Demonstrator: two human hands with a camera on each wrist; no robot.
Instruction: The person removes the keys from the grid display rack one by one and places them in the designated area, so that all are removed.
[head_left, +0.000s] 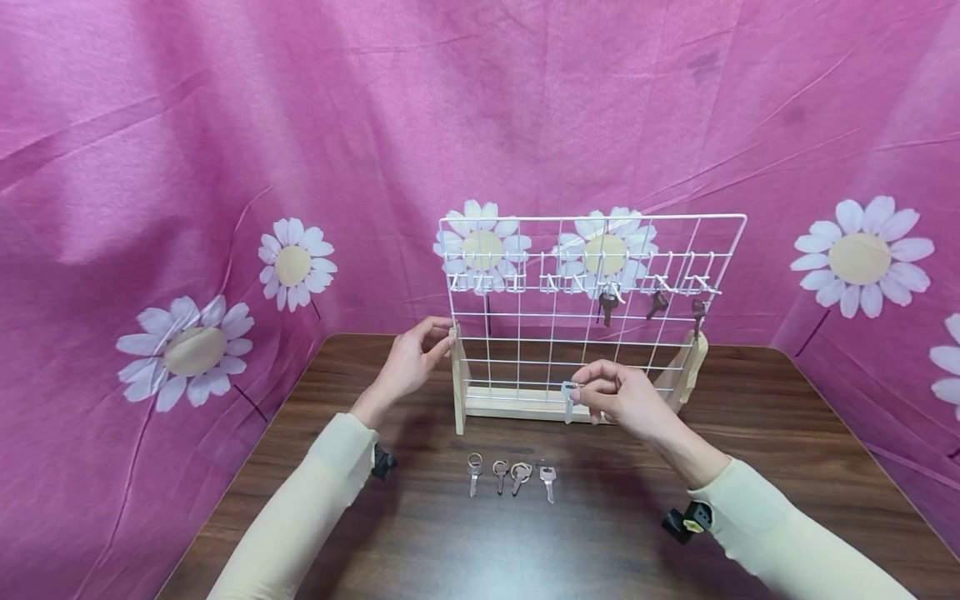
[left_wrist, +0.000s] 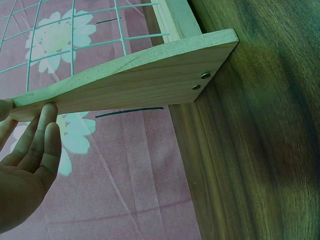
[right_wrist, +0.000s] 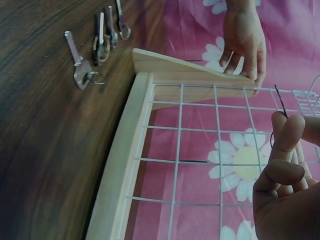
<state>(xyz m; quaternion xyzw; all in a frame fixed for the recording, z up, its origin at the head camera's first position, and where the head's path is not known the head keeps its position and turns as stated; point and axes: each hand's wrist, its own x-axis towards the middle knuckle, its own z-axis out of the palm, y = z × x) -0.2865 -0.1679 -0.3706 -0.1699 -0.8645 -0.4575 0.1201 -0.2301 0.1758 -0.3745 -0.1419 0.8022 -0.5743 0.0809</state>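
A white wire rack (head_left: 555, 339) stands on a wooden base with two side pieces. My left hand (head_left: 408, 358) (left_wrist: 30, 170) holds the upper end of the left wooden side (head_left: 460, 383) (left_wrist: 135, 82) between thumb and fingers. In front of the lower grid, my right hand (head_left: 630, 400) (right_wrist: 290, 185) pinches a key (head_left: 568, 404) (right_wrist: 281, 100), which hangs down in the head view. Three dark keys, one of them here (head_left: 608, 308), hang from hooks on the rack's right half. Several keys with rings lie in a row on the table, the leftmost here (head_left: 474, 477).
The dark wooden table (head_left: 420, 550) reaches back to a pink cloth (head_left: 375, 150) printed with white daisies. White hooks (head_left: 550, 282) line the rack's upper part, above the hands. The rack's bottom wooden bar (right_wrist: 120, 165) runs near the keys on the table.
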